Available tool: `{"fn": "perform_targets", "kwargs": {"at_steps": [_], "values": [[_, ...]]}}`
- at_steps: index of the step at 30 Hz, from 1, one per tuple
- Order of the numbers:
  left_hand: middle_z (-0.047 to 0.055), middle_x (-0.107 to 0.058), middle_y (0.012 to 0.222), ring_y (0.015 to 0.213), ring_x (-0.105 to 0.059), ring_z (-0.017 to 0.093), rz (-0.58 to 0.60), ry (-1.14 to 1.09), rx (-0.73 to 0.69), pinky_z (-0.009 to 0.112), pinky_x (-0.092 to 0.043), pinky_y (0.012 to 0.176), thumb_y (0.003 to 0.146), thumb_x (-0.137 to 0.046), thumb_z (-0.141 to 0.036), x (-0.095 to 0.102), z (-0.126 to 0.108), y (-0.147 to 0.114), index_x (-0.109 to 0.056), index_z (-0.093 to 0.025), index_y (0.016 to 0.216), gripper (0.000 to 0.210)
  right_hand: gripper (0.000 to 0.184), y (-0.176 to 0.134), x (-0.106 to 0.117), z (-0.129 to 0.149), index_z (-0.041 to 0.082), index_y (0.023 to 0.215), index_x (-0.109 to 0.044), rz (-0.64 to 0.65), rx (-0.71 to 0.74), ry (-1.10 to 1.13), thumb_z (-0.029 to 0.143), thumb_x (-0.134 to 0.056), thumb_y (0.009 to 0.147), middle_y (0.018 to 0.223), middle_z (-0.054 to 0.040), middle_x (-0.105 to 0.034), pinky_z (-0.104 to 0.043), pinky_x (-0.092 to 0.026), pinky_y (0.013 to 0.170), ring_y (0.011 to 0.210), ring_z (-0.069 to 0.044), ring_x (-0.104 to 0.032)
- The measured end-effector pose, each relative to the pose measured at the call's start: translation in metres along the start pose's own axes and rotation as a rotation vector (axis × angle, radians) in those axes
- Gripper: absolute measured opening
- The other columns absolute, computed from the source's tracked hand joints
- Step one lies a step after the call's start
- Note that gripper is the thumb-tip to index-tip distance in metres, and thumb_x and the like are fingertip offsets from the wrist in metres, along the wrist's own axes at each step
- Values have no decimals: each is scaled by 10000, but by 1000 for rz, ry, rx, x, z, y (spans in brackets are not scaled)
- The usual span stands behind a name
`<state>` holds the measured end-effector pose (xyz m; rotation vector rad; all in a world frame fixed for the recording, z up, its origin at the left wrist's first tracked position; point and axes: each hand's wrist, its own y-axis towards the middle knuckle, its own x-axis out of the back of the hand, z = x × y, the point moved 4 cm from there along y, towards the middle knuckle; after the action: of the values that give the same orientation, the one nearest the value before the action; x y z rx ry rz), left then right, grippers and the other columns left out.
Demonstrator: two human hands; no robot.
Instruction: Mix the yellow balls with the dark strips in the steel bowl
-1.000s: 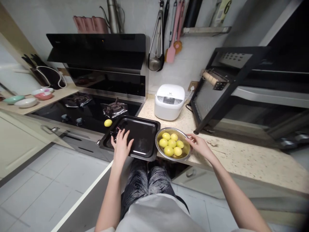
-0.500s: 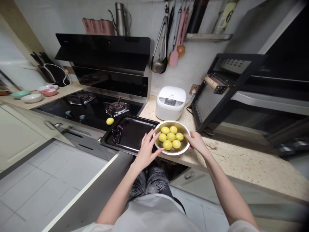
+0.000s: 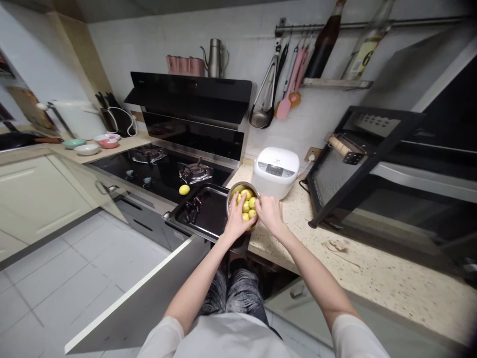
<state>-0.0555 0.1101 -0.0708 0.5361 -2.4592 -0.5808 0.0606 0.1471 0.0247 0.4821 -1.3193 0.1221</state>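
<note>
A metal bowl (image 3: 229, 197) is tilted to the left over the right part of a black baking tray (image 3: 215, 205). Several yellow lemons (image 3: 246, 206) are bunched inside it. My right hand (image 3: 271, 215) grips the bowl's right rim, its fingertips partly hidden. My left hand (image 3: 235, 220) lies over the bowl's left side with fingers spread across the lemons, touching some of them. Small dark elongated pieces (image 3: 193, 208), too unclear to name, lie at the tray's left end. One more lemon (image 3: 184, 190) sits on the black hob (image 3: 167, 171) just beyond the tray.
A white rice cooker (image 3: 276, 169) stands behind the bowl. To the right is a black oven (image 3: 410, 199) with its rack. An open cabinet door (image 3: 149, 293) juts out at my left, below the counter. Utensils (image 3: 285, 102) hang on the wall.
The bowl has gone from level to tilted and moved left over the tray. My left hand has shifted from its rim onto the lemons. The view has turned slightly left.
</note>
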Motion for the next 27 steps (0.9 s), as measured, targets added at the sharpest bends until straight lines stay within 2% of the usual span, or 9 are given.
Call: {"fn": "perform_targets", "kwargs": {"at_steps": [4, 9, 14, 17, 24, 27], "values": [[172, -224, 1729, 1624, -206, 385, -35, 35, 38, 610, -282, 1277, 794, -774, -335, 4, 3, 2, -388, -257, 1612, 908, 457, -3, -2, 16, 158, 1448, -615, -1, 38, -141, 248, -391, 1059, 1025, -175, -795, -305, -499, 795, 940, -263, -772], [169, -225, 1736, 1636, -157, 385, -122, 68, 68, 609, -232, 1300, 779, -767, -321, 7, 3, 8, -406, -239, 1604, 904, 527, -7, -4, 29, 172, 1590, -458, 0, 116, -239, 243, -373, 1075, 1018, -164, -801, -295, -528, 781, 906, -246, -783], [170, -183, 1750, 1653, -68, 366, -190, 40, 164, 635, -185, 1304, 857, -689, -316, 7, 8, 10, -371, -227, 1618, 830, 564, -8, -10, 40, 147, 1625, -380, -16, 203, -289, 220, -384, 1066, 945, -157, -794, -277, -535, 739, 845, -237, -783], [172, -174, 1753, 1657, -44, 352, -216, 29, 210, 601, -176, 1316, 908, -636, -301, 8, 11, 10, -377, -211, 1609, 754, 579, -8, -12, 47, 116, 1632, -354, -27, 259, -308, 213, -383, 1061, 940, -163, -788, -266, -531, 706, 830, -238, -782], [197, -206, 1728, 1659, -38, 339, -286, 24, 248, 524, -133, 1345, 925, -621, -241, 15, 21, 6, -363, -165, 1604, 731, 590, -13, -14, 66, 43, 1616, -373, -8, 414, -335, 116, -322, 1032, 918, -181, -766, -241, -494, 615, 763, -217, -760], [191, -249, 1702, 1656, -78, 339, -301, 24, 264, 530, -163, 1338, 934, -614, -243, 19, 27, 2, -368, -197, 1605, 716, 602, -16, -17, 72, 37, 1617, -374, -23, 476, -331, 93, -329, 1019, 891, -179, -751, -243, -487, 583, 722, -211, -744]]}}
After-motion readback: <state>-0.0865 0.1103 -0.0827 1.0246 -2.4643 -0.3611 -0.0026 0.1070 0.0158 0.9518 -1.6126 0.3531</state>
